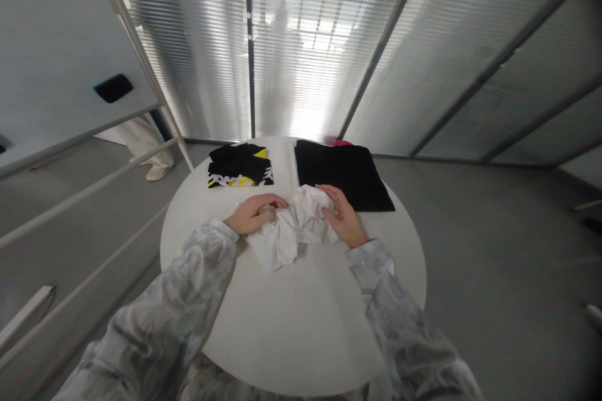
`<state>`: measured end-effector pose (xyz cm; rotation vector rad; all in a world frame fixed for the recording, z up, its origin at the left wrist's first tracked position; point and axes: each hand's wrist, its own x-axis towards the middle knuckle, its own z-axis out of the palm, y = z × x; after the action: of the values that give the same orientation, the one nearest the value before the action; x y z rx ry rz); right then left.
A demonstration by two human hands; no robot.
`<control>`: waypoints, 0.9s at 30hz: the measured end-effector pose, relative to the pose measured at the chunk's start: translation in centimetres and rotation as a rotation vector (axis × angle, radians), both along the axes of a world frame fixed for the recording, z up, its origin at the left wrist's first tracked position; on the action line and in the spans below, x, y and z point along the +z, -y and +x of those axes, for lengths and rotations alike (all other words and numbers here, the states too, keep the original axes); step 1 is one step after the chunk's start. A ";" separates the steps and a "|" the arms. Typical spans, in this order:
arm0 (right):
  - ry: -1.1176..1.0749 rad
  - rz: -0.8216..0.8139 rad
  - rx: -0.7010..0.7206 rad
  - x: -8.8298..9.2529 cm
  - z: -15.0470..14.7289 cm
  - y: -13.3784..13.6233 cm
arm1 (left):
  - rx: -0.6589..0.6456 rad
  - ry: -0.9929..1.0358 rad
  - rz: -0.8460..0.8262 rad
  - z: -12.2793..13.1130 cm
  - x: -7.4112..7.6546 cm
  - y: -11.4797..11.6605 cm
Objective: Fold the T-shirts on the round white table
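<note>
A crumpled white cloth [313, 216] lies bunched near the middle of the round white table [301, 319]; its exact kind does not show. My left hand [254, 213] is curled over its left part, thumb and fingers gripping a fold. From the right, my right hand [345, 219] clasps the bunched right part, fingertips on top and thumb at the near side. Some of the fingertips are hidden in the folds. One loose end of the cloth hangs toward me, flat on the tabletop.
Behind my left hand lies a folded black, yellow and white garment [239, 166]. A folded black cloth [341, 175] sits at the back right, with something red [342, 143] behind it. A whiteboard on a white frame [174, 128] stands left; a person's leg [150, 144] shows beyond.
</note>
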<state>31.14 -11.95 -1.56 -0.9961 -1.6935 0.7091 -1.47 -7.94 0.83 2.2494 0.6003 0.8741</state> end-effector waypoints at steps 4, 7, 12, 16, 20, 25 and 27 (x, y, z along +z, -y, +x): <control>0.257 0.086 -0.065 0.1 -0.1 0.1 | 0.165 -0.234 0.061 0.7 -1.1 0.4; 0.365 0.165 -0.161 0.0 -0.1 -0.2 | 0.127 -0.216 0.045 1.1 -1.1 1.0; 0.422 0.163 -0.255 -0.1 -0.1 -0.5 | 0.001 -0.093 -0.142 1.7 -0.1 2.1; 0.284 0.081 -0.183 -0.6 -0.9 -0.4 | 0.203 0.031 0.042 2.7 -0.3 1.8; 0.138 -0.067 0.002 -0.9 -2.3 0.1 | 0.297 -0.070 0.199 3.3 -1.4 1.3; 0.235 0.023 0.023 0.2 -3.0 1.0 | 0.422 -0.158 0.073 3.2 -2.2 0.8; 0.316 0.161 -0.073 0.9 -2.8 1.2 | 0.514 -0.085 -0.045 2.9 -2.3 0.3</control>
<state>28.33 -13.18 -0.65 -1.0916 -1.9406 0.3734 1.44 -8.23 -1.48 2.1296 1.2596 0.9929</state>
